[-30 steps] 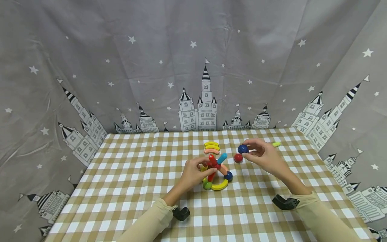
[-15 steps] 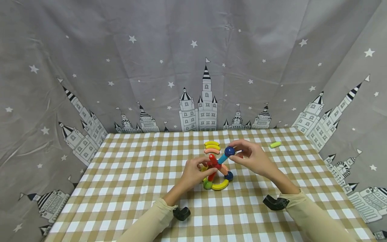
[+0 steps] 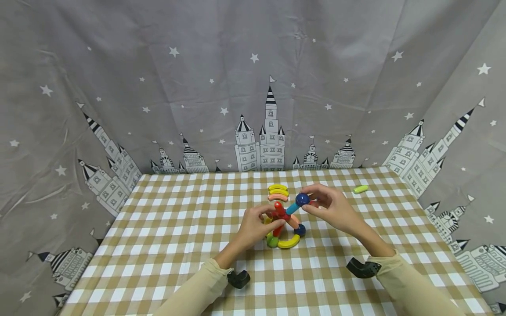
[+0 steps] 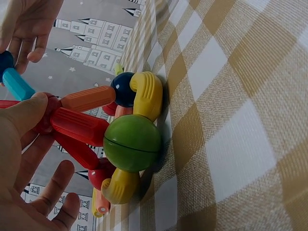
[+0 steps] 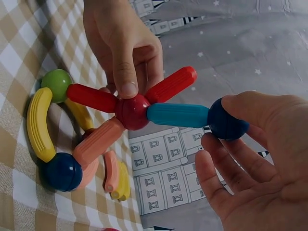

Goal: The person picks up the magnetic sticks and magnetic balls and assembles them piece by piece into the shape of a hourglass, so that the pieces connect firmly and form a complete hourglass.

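A magnetic stick-and-ball construction stands on the table. My left hand (image 3: 254, 226) pinches its central red ball (image 5: 133, 112) between thumb and fingers. Around that ball are a free-ended red rod (image 5: 173, 84), a light-blue rod (image 5: 178, 115) and rods sloping to the base, including an orange rod (image 5: 98, 142). The base has a green ball (image 4: 132, 143), a lower dark-blue ball (image 5: 62, 172) and curved yellow sticks (image 3: 289, 242). My right hand (image 3: 332, 208) pinches another dark-blue ball (image 3: 302, 200), which touches the light-blue rod's outer end.
Behind the construction lie curved yellow sticks (image 3: 278, 188) and a curved orange stick (image 3: 278, 197). A light-green stick (image 3: 360, 189) lies at the back right. A loose red ball (image 3: 314, 203) is partly hidden by my right fingers. A grey curtain hangs behind the checked tablecloth (image 3: 158, 245).
My right hand has carried the dark-blue ball left to the light-blue rod's end. Since half a second ago, ball and rod have tilted slightly right and down. My left hand keeps its grip.
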Action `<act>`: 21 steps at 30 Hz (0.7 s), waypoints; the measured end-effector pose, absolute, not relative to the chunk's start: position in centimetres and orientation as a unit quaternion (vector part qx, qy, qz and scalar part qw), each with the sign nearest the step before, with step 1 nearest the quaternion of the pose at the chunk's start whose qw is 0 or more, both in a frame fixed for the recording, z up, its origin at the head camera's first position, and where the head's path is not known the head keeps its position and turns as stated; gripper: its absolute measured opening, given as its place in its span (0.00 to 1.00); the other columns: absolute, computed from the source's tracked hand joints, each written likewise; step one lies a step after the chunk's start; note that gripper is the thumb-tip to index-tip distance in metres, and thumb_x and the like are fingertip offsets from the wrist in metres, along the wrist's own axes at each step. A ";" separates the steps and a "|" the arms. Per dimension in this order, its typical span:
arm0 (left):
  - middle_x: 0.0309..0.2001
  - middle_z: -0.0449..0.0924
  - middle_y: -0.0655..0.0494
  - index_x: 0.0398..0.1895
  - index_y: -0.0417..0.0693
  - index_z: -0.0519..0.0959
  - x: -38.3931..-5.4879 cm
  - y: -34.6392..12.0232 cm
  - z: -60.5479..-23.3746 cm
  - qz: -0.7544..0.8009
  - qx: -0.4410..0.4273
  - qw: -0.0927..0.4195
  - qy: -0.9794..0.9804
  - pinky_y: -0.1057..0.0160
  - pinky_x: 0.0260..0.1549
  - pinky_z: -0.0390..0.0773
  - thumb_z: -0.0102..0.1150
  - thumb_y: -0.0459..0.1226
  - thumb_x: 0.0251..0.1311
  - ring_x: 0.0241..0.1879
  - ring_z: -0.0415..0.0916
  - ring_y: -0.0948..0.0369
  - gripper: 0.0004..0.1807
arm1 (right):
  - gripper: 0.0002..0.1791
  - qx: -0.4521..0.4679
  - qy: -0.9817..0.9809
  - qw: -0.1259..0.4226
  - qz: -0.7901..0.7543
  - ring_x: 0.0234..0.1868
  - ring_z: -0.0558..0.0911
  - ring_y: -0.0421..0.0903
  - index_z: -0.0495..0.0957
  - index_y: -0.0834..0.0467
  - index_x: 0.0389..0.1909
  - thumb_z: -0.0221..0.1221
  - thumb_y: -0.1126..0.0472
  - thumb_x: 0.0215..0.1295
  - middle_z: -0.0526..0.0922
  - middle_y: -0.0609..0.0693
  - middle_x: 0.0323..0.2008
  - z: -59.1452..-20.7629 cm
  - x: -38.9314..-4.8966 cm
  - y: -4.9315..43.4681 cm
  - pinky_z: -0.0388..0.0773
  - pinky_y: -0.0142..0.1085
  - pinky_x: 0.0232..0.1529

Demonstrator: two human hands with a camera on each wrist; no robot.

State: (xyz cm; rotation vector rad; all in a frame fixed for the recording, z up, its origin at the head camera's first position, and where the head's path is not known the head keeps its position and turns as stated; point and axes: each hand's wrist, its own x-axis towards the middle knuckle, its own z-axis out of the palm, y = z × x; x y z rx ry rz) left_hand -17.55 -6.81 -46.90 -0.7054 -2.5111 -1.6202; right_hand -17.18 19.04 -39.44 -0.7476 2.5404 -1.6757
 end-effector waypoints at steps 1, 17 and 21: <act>0.38 0.88 0.60 0.43 0.50 0.88 -17.5 -6.7 -46.9 -0.528 -0.232 0.036 -0.816 0.49 0.39 0.80 0.76 0.43 0.58 0.40 0.82 0.53 0.13 | 0.17 -0.237 0.811 0.003 -0.534 0.44 0.86 0.55 0.81 0.58 0.55 0.70 0.64 0.66 0.85 0.53 0.49 -39.4 -17.1 19.1 0.84 0.35 0.45; 0.38 0.88 0.63 0.44 0.53 0.87 -17.1 -4.7 -47.0 -0.505 -0.265 0.019 -0.821 0.52 0.38 0.79 0.76 0.45 0.58 0.38 0.82 0.52 0.13 | 0.18 -0.231 0.792 -0.015 -0.564 0.45 0.86 0.51 0.80 0.59 0.56 0.68 0.67 0.66 0.84 0.55 0.50 -39.8 -15.6 21.0 0.85 0.37 0.45; 0.38 0.88 0.63 0.44 0.52 0.87 -17.0 -4.4 -47.1 -0.509 -0.260 0.017 -0.820 0.51 0.39 0.79 0.76 0.45 0.58 0.38 0.82 0.51 0.13 | 0.18 -0.230 0.784 -0.010 -0.577 0.46 0.86 0.50 0.79 0.59 0.56 0.68 0.68 0.66 0.83 0.56 0.51 -39.9 -15.4 21.2 0.85 0.37 0.45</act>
